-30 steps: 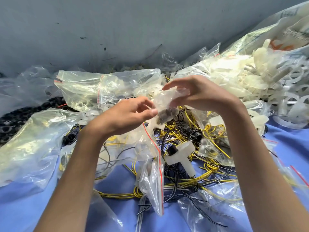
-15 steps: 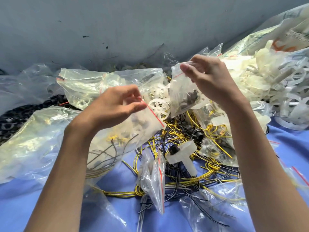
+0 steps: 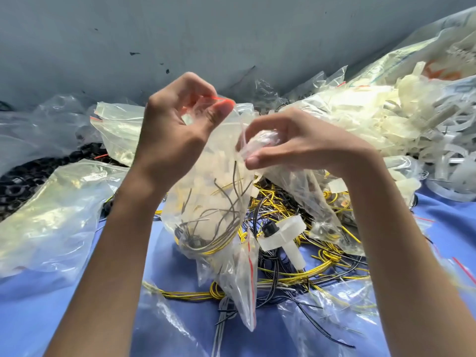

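My left hand [image 3: 177, 124] is raised and pinches the red-striped top edge of a clear zip bag [image 3: 213, 202]. The bag hangs below it and holds white plastic parts with black and yellow wires. My right hand [image 3: 291, 145] sits just right of the bag's mouth, fingers curled round a small crumpled clear bag [image 3: 262, 140]. What that small bag holds is hidden.
Loose yellow and black wires [image 3: 296, 271] and a white plastic part [image 3: 286, 235] lie on the blue cloth [image 3: 31, 305]. More clear bags [image 3: 51, 217] lie left. A heap of white plastic parts [image 3: 401, 119] fills the right. A grey wall [image 3: 231, 34] stands behind.
My left hand has lifted the wire bag higher and turned palm toward me. My right hand has come down and left with the small bag to the larger bag's mouth.
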Demonstrator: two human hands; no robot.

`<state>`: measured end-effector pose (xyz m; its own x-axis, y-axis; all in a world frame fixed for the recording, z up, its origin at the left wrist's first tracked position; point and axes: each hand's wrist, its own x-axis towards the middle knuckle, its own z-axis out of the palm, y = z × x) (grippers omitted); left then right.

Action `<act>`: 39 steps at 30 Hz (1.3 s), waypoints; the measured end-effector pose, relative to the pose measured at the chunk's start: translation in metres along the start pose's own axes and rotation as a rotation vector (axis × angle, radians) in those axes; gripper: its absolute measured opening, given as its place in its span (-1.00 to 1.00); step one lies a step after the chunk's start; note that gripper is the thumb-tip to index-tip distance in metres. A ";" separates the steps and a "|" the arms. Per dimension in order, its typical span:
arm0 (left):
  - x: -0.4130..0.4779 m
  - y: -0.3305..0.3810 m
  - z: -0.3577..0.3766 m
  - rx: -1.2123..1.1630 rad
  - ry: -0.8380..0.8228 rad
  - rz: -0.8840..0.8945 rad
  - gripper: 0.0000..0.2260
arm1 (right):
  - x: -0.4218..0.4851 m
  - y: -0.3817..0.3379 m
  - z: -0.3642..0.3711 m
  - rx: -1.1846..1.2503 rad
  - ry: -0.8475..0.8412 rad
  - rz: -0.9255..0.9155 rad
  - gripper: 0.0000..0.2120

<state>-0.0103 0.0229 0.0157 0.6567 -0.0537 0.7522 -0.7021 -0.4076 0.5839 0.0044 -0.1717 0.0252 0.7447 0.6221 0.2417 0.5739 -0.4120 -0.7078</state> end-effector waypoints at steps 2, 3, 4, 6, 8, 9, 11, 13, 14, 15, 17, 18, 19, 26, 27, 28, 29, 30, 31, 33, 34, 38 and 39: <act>0.000 -0.001 0.001 0.015 -0.028 -0.014 -0.85 | 0.002 0.000 0.001 -0.104 0.086 -0.022 -0.75; 0.000 -0.002 0.001 0.010 -0.050 -0.032 -0.87 | 0.002 0.001 0.000 -0.115 0.133 -0.030 -0.72; 0.000 -0.004 0.001 0.001 -0.073 -0.058 -0.90 | 0.001 0.003 -0.002 -0.105 0.165 -0.033 -0.68; 0.000 -0.011 -0.001 0.018 -0.109 -0.142 -0.74 | -0.001 0.007 -0.006 -0.081 0.205 -0.022 -0.67; 0.000 -0.020 -0.004 0.074 -0.188 -0.267 -0.41 | -0.002 0.010 -0.008 -0.068 0.217 0.004 -0.68; 0.000 -0.025 -0.007 0.100 -0.257 -0.341 -0.27 | -0.002 0.011 -0.009 -0.062 0.216 0.015 -0.69; -0.003 -0.035 -0.013 0.123 -0.451 -0.492 -0.17 | -0.003 0.015 -0.009 -0.044 0.220 0.043 -0.73; -0.009 -0.041 -0.019 0.127 -0.688 -0.614 -0.25 | -0.004 0.018 -0.010 -0.027 0.233 0.065 -0.76; -0.013 -0.044 -0.021 0.147 -0.794 -0.644 -0.35 | -0.004 0.021 -0.010 -0.023 0.239 0.078 -0.76; -0.015 -0.047 -0.021 0.190 -0.876 -0.651 -0.46 | -0.003 0.023 -0.010 -0.024 0.244 0.095 -0.75; -0.019 -0.052 -0.021 0.314 -0.961 -0.640 -0.58 | 0.000 0.028 -0.009 -0.047 0.252 0.137 -0.70; -0.019 -0.055 -0.020 0.371 -0.971 -0.627 -0.63 | 0.001 0.031 -0.009 -0.065 0.257 0.163 -0.68; -0.019 -0.056 -0.021 0.411 -0.967 -0.605 -0.67 | 0.002 0.034 -0.008 -0.082 0.263 0.192 -0.67; -0.014 -0.051 -0.014 0.385 -0.740 -0.377 -0.70 | 0.003 0.051 -0.012 -0.147 0.295 0.347 -0.66; -0.014 -0.049 -0.013 0.358 -0.688 -0.358 -0.70 | 0.003 0.053 -0.013 -0.153 0.308 0.369 -0.66; -0.012 -0.047 -0.011 0.329 -0.643 -0.339 -0.69 | 0.003 0.055 -0.014 -0.156 0.323 0.387 -0.66; -0.011 -0.046 -0.009 0.309 -0.605 -0.321 -0.68 | 0.003 0.057 -0.014 -0.160 0.339 0.400 -0.65; -0.010 -0.044 -0.007 0.298 -0.576 -0.302 -0.67 | 0.003 0.058 -0.015 -0.166 0.351 0.408 -0.64; -0.010 -0.043 -0.006 0.292 -0.554 -0.286 -0.66 | 0.003 0.059 -0.015 -0.172 0.362 0.415 -0.63; -0.009 -0.040 -0.004 0.279 -0.529 -0.268 -0.65 | 0.003 0.060 -0.015 -0.179 0.377 0.422 -0.63; -0.009 -0.039 -0.003 0.278 -0.526 -0.262 -0.65 | 0.003 0.060 -0.015 -0.182 0.378 0.420 -0.64; -0.009 -0.035 -0.003 0.298 -0.535 -0.245 -0.65 | 0.006 0.061 -0.014 -0.187 0.351 0.412 -0.66; -0.009 -0.035 -0.004 0.302 -0.541 -0.245 -0.65 | 0.006 0.060 -0.014 -0.183 0.351 0.408 -0.66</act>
<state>0.0073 0.0409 -0.0103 0.8884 -0.3448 0.3032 -0.4585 -0.6996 0.5480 0.0481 -0.2023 -0.0070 0.9692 0.1421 0.2011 0.2420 -0.7009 -0.6710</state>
